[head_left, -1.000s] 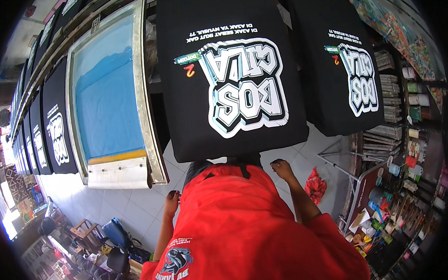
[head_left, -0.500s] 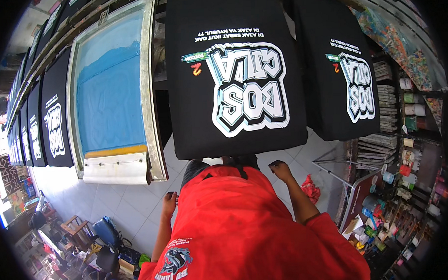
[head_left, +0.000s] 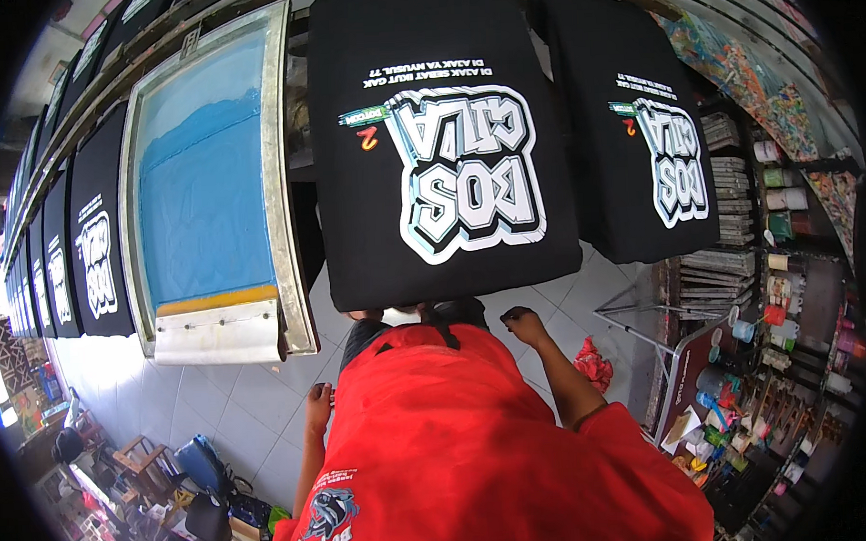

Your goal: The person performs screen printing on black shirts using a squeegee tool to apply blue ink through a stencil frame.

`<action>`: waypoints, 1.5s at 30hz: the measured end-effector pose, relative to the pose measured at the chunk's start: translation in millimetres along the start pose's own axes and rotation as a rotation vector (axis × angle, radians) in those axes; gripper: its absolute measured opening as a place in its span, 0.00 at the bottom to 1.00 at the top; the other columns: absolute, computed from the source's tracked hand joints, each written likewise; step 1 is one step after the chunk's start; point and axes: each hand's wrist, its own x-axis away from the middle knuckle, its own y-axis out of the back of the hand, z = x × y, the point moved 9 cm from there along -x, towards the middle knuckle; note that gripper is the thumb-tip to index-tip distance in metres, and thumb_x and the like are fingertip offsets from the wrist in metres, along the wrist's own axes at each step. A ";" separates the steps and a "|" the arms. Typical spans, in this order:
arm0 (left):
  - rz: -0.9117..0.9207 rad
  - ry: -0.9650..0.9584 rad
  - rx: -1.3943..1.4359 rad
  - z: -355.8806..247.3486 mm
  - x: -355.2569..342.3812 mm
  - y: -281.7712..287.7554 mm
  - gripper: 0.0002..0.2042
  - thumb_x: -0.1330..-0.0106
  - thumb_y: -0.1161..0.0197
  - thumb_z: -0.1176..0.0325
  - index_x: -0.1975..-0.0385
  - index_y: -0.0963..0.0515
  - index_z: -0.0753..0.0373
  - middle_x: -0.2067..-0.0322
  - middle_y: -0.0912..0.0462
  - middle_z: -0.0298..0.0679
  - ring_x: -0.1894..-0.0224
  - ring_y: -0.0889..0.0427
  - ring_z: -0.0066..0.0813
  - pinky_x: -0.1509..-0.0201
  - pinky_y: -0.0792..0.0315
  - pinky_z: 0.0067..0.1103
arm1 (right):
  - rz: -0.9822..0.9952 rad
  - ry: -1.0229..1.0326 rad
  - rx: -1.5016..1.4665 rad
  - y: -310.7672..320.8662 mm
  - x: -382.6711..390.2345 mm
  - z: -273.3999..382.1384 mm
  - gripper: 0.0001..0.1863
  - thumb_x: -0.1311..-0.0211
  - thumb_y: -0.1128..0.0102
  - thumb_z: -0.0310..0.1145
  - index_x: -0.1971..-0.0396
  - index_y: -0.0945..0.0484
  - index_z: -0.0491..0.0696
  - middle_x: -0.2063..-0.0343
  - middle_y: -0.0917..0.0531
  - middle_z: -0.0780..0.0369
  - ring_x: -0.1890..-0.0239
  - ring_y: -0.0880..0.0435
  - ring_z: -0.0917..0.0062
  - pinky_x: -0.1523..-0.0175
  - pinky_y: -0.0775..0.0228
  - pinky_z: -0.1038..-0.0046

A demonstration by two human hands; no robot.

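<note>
My left hand point(head_left: 319, 406) hangs low beside my red shirt, its fingers loosely curled and nothing visible in them. On the other side, my right hand point(head_left: 523, 325) is bent inward with curled fingers, just below the near edge of a black T-shirt point(head_left: 365, 225) and apart from it. That T-shirt lies flat with a large white print and a small green and red mark. To its left rests a screen-printing frame point(head_left: 305, 304) with blue mesh point(head_left: 206, 202). Across the frame's near end lies a white bar point(head_left: 216, 335) with a yellow strip.
Another printed black T-shirt point(head_left: 611, 188) lies to the right, and several more point(head_left: 97, 254) line the left. A folding metal stand point(head_left: 636, 335) and a red cloth point(head_left: 594, 365) are on the right. Shelves point(head_left: 781, 258) hold containers. Stools and a blue chair point(head_left: 201, 465) stand lower left.
The view has shifted slightly, so shirts and frame sit a little further left. Both hands stay near my sides; the left is slightly lower in the picture. Nothing was taken hold of.
</note>
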 end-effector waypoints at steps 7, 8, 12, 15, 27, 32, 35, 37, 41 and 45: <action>-0.011 -0.102 0.055 27.8 -19.7 17.3 0.14 0.28 0.45 0.60 0.61 0.23 0.67 0.69 0.18 0.38 0.70 0.23 0.22 0.69 0.28 0.22 | 0.006 -0.004 0.082 -12.8 0.1 7.4 0.19 0.41 0.38 0.47 0.63 0.16 0.44 0.61 0.15 0.53 0.58 0.16 0.60 0.50 0.25 0.64; -0.018 -0.143 0.005 38.8 -26.0 21.4 0.15 0.28 0.45 0.60 0.62 0.23 0.68 0.70 0.18 0.38 0.71 0.23 0.22 0.69 0.28 0.22 | 0.010 -0.021 0.062 -11.9 1.0 12.4 0.20 0.42 0.38 0.47 0.62 0.16 0.44 0.61 0.15 0.53 0.57 0.16 0.60 0.50 0.25 0.64; -0.044 -0.200 -0.015 52.7 -40.5 25.8 0.15 0.28 0.45 0.61 0.64 0.22 0.70 0.72 0.18 0.39 0.72 0.24 0.24 0.68 0.30 0.23 | -0.039 0.004 0.048 -6.3 6.0 22.5 0.21 0.42 0.38 0.47 0.62 0.17 0.43 0.66 0.14 0.54 0.63 0.16 0.64 0.55 0.25 0.66; -0.030 -0.174 -0.183 61.5 -53.1 28.6 0.15 0.28 0.45 0.61 0.65 0.23 0.70 0.73 0.18 0.39 0.73 0.25 0.24 0.68 0.30 0.24 | -0.049 -0.010 0.054 -4.2 10.5 22.0 0.21 0.42 0.37 0.47 0.62 0.17 0.43 0.68 0.14 0.55 0.66 0.15 0.66 0.57 0.25 0.67; -0.021 -0.245 -0.141 26.6 -49.9 23.9 0.14 0.28 0.45 0.63 0.68 0.23 0.70 0.74 0.18 0.39 0.72 0.24 0.24 0.68 0.29 0.25 | -0.054 -0.077 -0.060 -9.1 18.5 5.8 0.21 0.43 0.37 0.46 0.60 0.16 0.43 0.61 0.15 0.50 0.56 0.16 0.58 0.49 0.26 0.64; -0.002 -0.208 -0.085 67.9 -73.5 32.8 0.14 0.28 0.45 0.63 0.70 0.23 0.70 0.76 0.20 0.37 0.73 0.26 0.24 0.68 0.30 0.25 | -0.070 -0.022 -0.017 -14.1 12.6 8.4 0.20 0.42 0.36 0.45 0.61 0.16 0.42 0.64 0.14 0.53 0.61 0.15 0.63 0.53 0.25 0.67; 0.009 -0.282 -0.177 62.5 -78.3 35.4 0.14 0.28 0.45 0.63 0.71 0.24 0.70 0.77 0.21 0.36 0.73 0.27 0.23 0.68 0.31 0.26 | -0.044 -0.053 -0.024 -11.6 14.6 15.0 0.21 0.44 0.37 0.46 0.60 0.16 0.42 0.60 0.15 0.50 0.56 0.16 0.57 0.48 0.26 0.63; 0.001 -0.316 -0.164 48.6 -73.0 33.2 0.15 0.28 0.45 0.63 0.71 0.23 0.70 0.77 0.21 0.37 0.74 0.28 0.24 0.68 0.31 0.26 | -0.043 -0.048 0.010 -9.7 13.2 15.7 0.21 0.44 0.37 0.45 0.60 0.16 0.42 0.60 0.15 0.50 0.55 0.16 0.57 0.48 0.26 0.63; -0.019 -0.339 -0.128 28.8 -63.2 30.9 0.16 0.28 0.45 0.62 0.72 0.23 0.69 0.77 0.21 0.38 0.74 0.28 0.26 0.68 0.31 0.28 | -0.099 -0.009 0.018 -8.5 13.3 12.5 0.20 0.43 0.36 0.46 0.62 0.16 0.42 0.65 0.14 0.52 0.62 0.15 0.63 0.54 0.24 0.67; -0.019 -0.265 -0.162 32.1 -68.4 31.4 0.16 0.28 0.45 0.62 0.72 0.23 0.69 0.78 0.21 0.38 0.74 0.27 0.27 0.68 0.31 0.28 | -0.112 -0.017 0.013 -9.5 11.7 9.4 0.20 0.43 0.36 0.46 0.62 0.16 0.42 0.65 0.14 0.52 0.62 0.15 0.63 0.54 0.24 0.67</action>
